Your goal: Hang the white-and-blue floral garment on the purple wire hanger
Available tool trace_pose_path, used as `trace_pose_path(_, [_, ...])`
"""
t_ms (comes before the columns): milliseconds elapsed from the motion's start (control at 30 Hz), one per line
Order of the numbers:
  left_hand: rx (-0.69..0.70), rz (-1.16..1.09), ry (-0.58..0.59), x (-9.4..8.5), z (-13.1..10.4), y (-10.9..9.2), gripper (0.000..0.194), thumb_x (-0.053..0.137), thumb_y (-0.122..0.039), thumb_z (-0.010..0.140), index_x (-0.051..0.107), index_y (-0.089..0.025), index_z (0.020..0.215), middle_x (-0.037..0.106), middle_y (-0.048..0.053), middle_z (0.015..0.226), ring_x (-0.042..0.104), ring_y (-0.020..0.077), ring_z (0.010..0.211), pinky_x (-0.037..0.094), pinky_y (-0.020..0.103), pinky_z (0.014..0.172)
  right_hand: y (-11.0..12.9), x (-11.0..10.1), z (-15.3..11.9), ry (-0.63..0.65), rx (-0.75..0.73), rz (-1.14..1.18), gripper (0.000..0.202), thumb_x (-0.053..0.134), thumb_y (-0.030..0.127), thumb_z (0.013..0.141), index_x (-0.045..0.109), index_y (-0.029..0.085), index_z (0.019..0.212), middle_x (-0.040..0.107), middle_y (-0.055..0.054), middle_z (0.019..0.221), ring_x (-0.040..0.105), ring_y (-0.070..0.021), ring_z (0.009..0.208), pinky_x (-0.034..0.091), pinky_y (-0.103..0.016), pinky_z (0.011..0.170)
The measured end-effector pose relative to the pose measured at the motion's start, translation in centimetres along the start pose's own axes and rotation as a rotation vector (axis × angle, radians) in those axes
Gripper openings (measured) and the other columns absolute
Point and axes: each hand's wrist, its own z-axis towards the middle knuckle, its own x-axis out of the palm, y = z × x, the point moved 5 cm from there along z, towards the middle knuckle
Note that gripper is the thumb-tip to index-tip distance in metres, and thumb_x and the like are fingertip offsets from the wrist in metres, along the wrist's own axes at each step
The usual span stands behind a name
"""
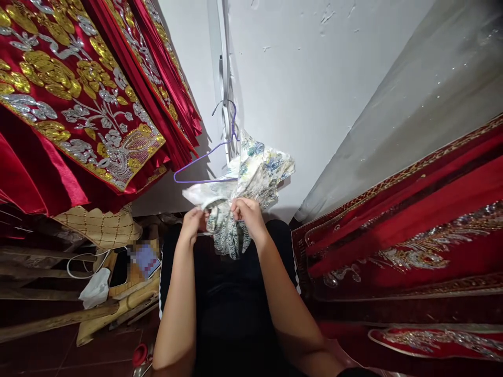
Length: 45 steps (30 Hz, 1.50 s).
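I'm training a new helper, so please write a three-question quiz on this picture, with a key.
1. What color is the hanger? A) green B) purple C) yellow
2. True or false: the left hand and the right hand both grip the floral garment.
3. Fill in: the red cloth with large gold flowers hangs at the picture's upper ____.

Key: 1. B; 2. true; 3. left

Upper left of frame: red garment (pixel 98 104) embroidered with gold and silver flowers, positioned before the white wall (pixel 298 78). Lower left: phone-like device (pixel 152 268) (image partly pixelated), near a white cable (pixel 68 267); bamboo pole (pixel 121 306) below. Bottom left: red-topped object (pixel 140 356). Upper right: sheer, glittering fabric (pixel 424 99). Right edge: red textiles (pixel 463 180), sequinned in silver, below the fabric
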Motion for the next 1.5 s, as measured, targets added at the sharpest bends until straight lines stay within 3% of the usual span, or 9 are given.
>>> trace_pose_path(267, [0.221,0.272,0.346,5.3,-1.7,-2.1,0.022,0.065,-0.037,0.088,0.066,-0.016,0.082,0.067,0.003,0.084,0.061,0.0191,0.088,0.046,0.033,0.091,-2.0,-8.2,-0.1,-0.131,0.196,-0.505,0.031,0.069,0.04,0.073,0.054,0.021,0.053,0.05,0.0,0.05,0.044,-0.0153,0.053,0.034,-0.031,0.055])
trace_pose_path(400, [0.488,0.382,0.473,7.6,-4.3,-5.5,0.023,0.056,-0.039,0.096,0.065,-0.019,0.097,0.065,0.008,0.115,0.058,0.022,0.114,0.041,0.035,0.104,0.5,-6.1,-0.3,-0.222,-0.087,-0.411,0.032,0.062,0.05,0.083,0.067,0.019,0.084,0.07,-0.006,0.084,0.063,-0.0221,0.082,0.047,-0.033,0.076])
trace_pose_path(533, [0.65,0.363,0.449,9.1,-6.6,-8.3,0.018,0.057,-0.036,0.097,0.066,-0.021,0.099,0.055,0.01,0.137,0.049,0.0243,0.134,0.035,0.038,0.114,1.8,-1.5,-0.9,0.065,-0.164,-0.263,0.049,0.042,0.061,0.095,0.07,0.02,0.098,0.071,-0.007,0.098,0.064,-0.0242,0.098,0.048,-0.036,0.092])
trace_pose_path(800, [0.541,0.241,0.317,7.6,-6.0,-8.2,0.032,0.046,-0.05,0.1,0.057,-0.023,0.114,0.068,0.007,0.107,0.065,0.0228,0.105,0.051,0.036,0.093,3.0,0.6,-2.2,0.472,-0.054,-0.384,0.017,0.07,0.034,0.079,0.068,0.017,0.083,0.062,0.0,0.071,0.056,-0.0169,0.067,0.045,-0.029,0.063])
trace_pose_path(967, [0.327,0.558,0.718,6.5,-7.6,-3.6,0.044,0.043,-0.056,0.099,0.067,-0.021,0.105,0.069,0.007,0.1,0.064,0.0241,0.1,0.05,0.038,0.096,8.3,-2.2,0.6,0.056,-0.412,-0.307,0.01,0.061,0.017,0.072,0.07,0.017,0.077,0.064,-0.002,0.074,0.058,-0.0175,0.07,0.044,-0.028,0.06])
trace_pose_path(1067, [0.391,0.624,0.661,5.6,-7.6,-3.2,0.035,0.054,-0.049,0.096,0.064,-0.021,0.114,0.068,0.008,0.109,0.064,0.0242,0.104,0.049,0.039,0.099,11.1,-2.9,1.3,-0.144,-0.564,-0.193,0.01,0.064,0.021,0.073,0.07,0.02,0.08,0.066,-0.003,0.078,0.061,-0.0197,0.076,0.048,-0.031,0.064])
trace_pose_path(1200, [0.609,0.489,0.383,5.4,-6.4,-6.6,0.06,0.063,-0.039,0.092,0.04,-0.026,0.145,0.05,0.013,0.144,0.051,0.0269,0.13,0.043,0.041,0.108,12.1,-0.1,0.4,0.082,-0.441,-0.069,0.017,0.069,0.027,0.077,0.069,0.022,0.094,0.066,-0.003,0.086,0.061,-0.0187,0.079,0.051,-0.031,0.068])
trace_pose_path(1333, [0.632,0.508,0.534,7.3,-6.4,-8.4,0.04,0.055,-0.039,0.096,0.058,-0.02,0.131,0.065,0.01,0.123,0.061,0.0246,0.112,0.048,0.035,0.097,11.2,1.4,-0.7,0.358,-0.182,0.017,0.02,0.066,0.031,0.081,0.068,0.02,0.098,0.065,-0.003,0.088,0.059,-0.0161,0.074,0.05,-0.029,0.067])
trace_pose_path(1500, [0.59,0.83,0.623,5.7,-5.8,-7.2,0.03,0.057,-0.044,0.093,0.072,-0.018,0.093,0.072,0.004,0.088,0.063,0.0224,0.083,0.049,0.031,0.079,11.9,-2.5,-0.1,0.402,-0.081,-0.031,0.033,0.073,0.035,0.071,0.066,0.018,0.099,0.066,-0.005,0.086,0.062,-0.0197,0.073,0.05,-0.032,0.066])
